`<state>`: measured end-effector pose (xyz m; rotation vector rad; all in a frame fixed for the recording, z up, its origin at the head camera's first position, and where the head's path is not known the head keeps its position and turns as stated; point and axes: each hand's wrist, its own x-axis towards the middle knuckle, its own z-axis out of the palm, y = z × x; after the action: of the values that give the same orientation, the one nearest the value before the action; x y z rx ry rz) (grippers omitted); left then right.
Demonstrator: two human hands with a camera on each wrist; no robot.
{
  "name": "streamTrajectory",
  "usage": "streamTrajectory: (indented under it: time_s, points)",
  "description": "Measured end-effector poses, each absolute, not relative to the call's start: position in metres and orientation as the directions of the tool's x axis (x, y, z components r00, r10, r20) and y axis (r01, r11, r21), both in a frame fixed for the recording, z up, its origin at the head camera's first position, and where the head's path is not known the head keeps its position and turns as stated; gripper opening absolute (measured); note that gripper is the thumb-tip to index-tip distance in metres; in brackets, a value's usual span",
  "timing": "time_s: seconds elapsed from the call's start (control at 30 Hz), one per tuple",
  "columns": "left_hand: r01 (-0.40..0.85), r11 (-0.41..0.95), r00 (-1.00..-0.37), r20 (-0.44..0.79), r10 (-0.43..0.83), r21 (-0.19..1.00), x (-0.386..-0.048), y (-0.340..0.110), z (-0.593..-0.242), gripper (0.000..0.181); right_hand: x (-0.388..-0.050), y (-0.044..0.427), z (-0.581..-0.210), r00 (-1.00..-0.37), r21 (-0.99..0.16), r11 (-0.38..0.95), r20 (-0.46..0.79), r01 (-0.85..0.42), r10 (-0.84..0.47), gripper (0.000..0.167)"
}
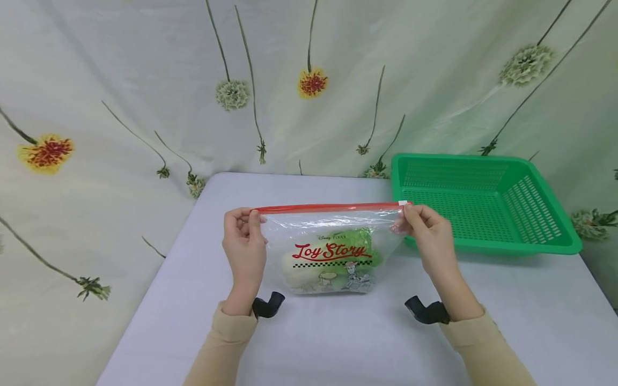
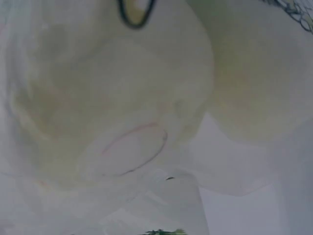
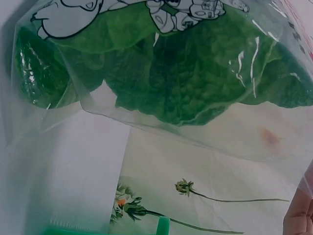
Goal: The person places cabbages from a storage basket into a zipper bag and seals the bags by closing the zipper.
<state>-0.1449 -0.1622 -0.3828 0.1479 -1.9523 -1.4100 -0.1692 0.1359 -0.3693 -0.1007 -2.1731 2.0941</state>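
A clear plastic zip bag [image 1: 333, 221], printed with red lettering and cartoon figures, hangs upright between the two hands. Along its top runs a red zip strip [image 1: 333, 207], with a white slider [image 1: 403, 203] at the right end. My left hand [image 1: 245, 244] pinches the upper left corner. At the upper right corner, beside the slider, my right hand [image 1: 431, 238] pinches the bag. Inside lie leafy vegetables with pale stems; their green leaves [image 3: 181, 93] show in the right wrist view, and pale, rounded stems [image 2: 122, 83] fill the left wrist view, blurred.
A green plastic basket [image 1: 483, 246] with slotted walls stands at the back right, just behind the right hand. The table [image 1: 338, 343] has a white cover. Behind it hangs a flower-patterned cloth [image 1: 159, 53]. Black curved pieces [image 1: 269, 305] sit at both wrists.
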Motion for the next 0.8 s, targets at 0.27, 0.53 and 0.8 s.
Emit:
streamTrajectory:
  time_s: [0.27,0.53,0.8]
  points:
    - [0.252,0.351,-0.764,0.409,-0.5,0.902,-0.14,-0.16,-0.383,0.019,-0.165,0.13,-0.375,-0.98,-0.995,-0.03,0.086,-0.093,0.177,0.019]
    - [0.087,0.468,-0.839,0.318,-0.442,0.88,-0.127,-0.171,-0.358,0.034,-0.165,0.129,-0.371,-0.982,-0.997,-0.04,0.061,-0.069,0.181,0.02]
    - [0.358,0.743,-0.724,0.671,-0.161,0.565,-0.119,-0.142,-0.32,0.026,-0.164,0.128,-0.369,-0.985,-0.997,-0.012,0.071,-0.073,0.159,0.019]
